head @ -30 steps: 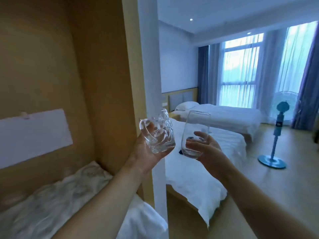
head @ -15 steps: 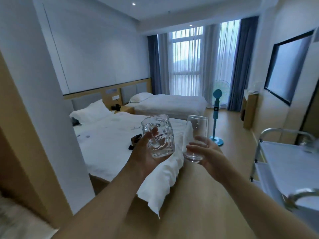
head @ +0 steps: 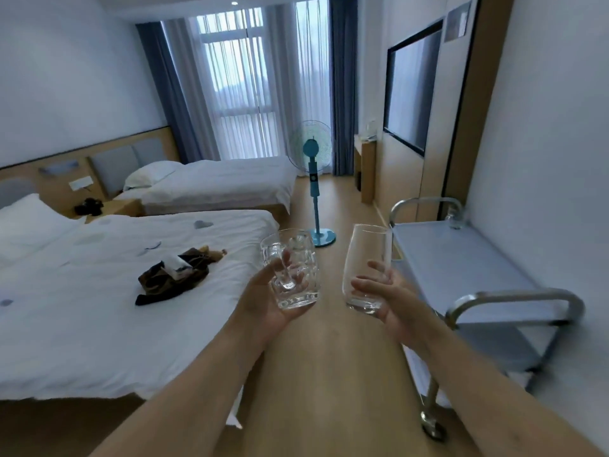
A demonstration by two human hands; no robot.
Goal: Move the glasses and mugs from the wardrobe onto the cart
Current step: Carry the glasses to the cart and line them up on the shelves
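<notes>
1. Left hand (head: 263, 308): held out in front at chest level, palm turned inward, fingers and thumb curled round a dimpled glass mug (head: 291, 270). The mug is cradled from below and behind, so its weight is borne by the palm.
2. Right hand (head: 392, 298): held level with the left, thumb and fingers wrapped round the lower part of a tall plain tumbler (head: 367, 265). The low grip is judged to leave the rim free and the base ready for setting down.
3. Dimpled glass mug: empty, carried in the air above the wooden floor (head: 329, 357), just beside the foot of the near bed (head: 99, 308). The long axis is close to vertical, mouth upward, tilted slightly. Where its handle points cannot be told.
4. Tall plain tumbler: empty, carried in the air just left of the cart (head: 461, 258). The long axis is near vertical, mouth up, the rim leaning a little toward the cart.
5. Cart: a steel trolley against the right wall, its top shelf rimmed by tubular handles at each end. A small clear item, too blurred to name, is seen at its far corner (head: 456, 219).
6. Spacing: the two vessels are kept apart, not touching, presumably to avoid glass knocking glass.
7. Stage, as judged: transfer in hand; neither vessel yet set on the cart.
8. Surroundings: pedestal fan (head: 313, 179), dark bundle on the bed (head: 178, 275).
</notes>
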